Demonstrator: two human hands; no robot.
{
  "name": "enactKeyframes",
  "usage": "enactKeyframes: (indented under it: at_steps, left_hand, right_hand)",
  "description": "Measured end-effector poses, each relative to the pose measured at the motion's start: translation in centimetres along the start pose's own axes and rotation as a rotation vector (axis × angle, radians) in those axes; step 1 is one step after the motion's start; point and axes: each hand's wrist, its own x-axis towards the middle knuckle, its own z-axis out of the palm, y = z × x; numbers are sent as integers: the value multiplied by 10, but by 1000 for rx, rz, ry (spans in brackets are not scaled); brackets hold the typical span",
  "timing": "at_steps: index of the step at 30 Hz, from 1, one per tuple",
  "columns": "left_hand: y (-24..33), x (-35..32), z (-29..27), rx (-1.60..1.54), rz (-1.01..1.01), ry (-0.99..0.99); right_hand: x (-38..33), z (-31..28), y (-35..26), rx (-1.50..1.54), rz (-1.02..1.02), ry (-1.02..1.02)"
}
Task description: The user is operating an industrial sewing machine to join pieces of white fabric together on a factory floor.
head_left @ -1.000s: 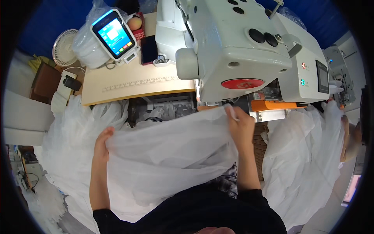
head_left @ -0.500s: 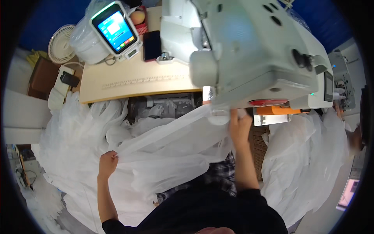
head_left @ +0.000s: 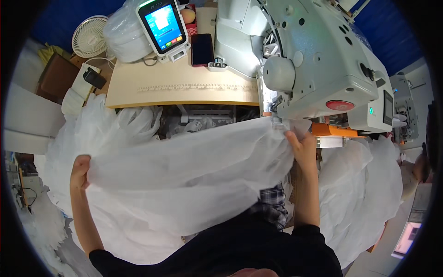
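A broad sheet of thin white fabric [head_left: 184, 161] stretches across in front of me between both hands. My left hand [head_left: 80, 171] is closed on its far left edge, well out from my body. Close under the head of a white sewing machine [head_left: 323, 64], my right hand [head_left: 302, 147] pinches the fabric's right end between thumb and fingers. That end lies at the machine's presser foot [head_left: 277, 119], just left of my right fingertips. Some of the fabric drapes over my lap, hiding part of my plaid-clad legs.
A pale table [head_left: 184, 87] with a printed ruler holds a lit control screen [head_left: 162, 25] and a dark phone [head_left: 202, 50]. A white fan [head_left: 90, 37] stands back left. Heaped white fabric [head_left: 360, 194] lies right, with more at left. An orange part [head_left: 330, 129] juts out below the machine head.
My left hand has moved left and farther away, drawing the fabric out wide and taut. The right hand now shows clearly beside the presser foot. The whole view has shifted a little.
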Motion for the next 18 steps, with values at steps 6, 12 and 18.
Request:
enactKeyframes:
  at_steps: [6, 12, 18]
  left_hand:
    - [3, 19, 26, 533, 225, 252]
    - [-10, 24, 87, 121, 168, 418]
    - [-4, 39, 155, -84, -14, 58]
  right_hand:
    - [-1, 1, -24, -231, 5, 46]
    - [-4, -24, -13, -188, -4, 5]
    - [-25, -63, 15, 757, 462, 64]
